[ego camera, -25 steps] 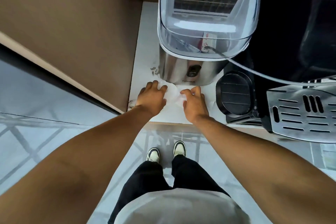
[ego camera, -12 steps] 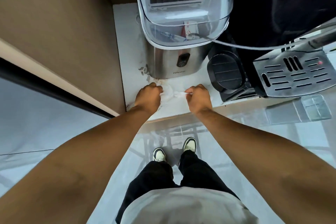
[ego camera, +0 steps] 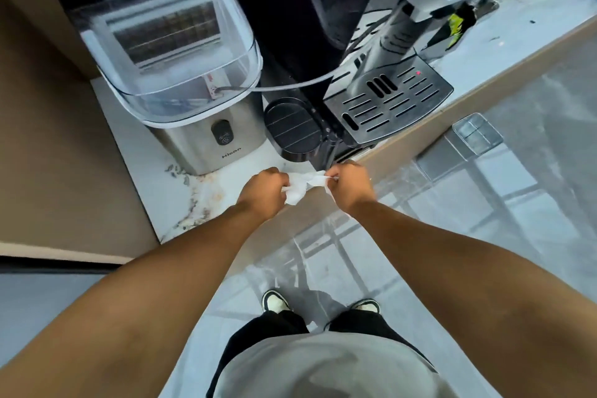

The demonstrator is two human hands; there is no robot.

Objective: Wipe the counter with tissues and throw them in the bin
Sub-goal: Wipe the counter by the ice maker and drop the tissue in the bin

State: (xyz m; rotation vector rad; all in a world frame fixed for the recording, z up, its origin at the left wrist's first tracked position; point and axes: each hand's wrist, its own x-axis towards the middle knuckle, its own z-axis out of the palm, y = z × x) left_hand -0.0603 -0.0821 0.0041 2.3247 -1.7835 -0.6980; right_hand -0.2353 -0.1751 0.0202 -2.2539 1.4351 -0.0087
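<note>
Two hands grip one crumpled white tissue at the front edge of the white marble counter. Curled into a fist, the left hand clutches the tissue's left end, while the right hand pinches its right end between closed fingers. Behind them stand a steel ice maker with a clear lid and a black round drip tray. Brownish stains mark the counter left of the hands.
</note>
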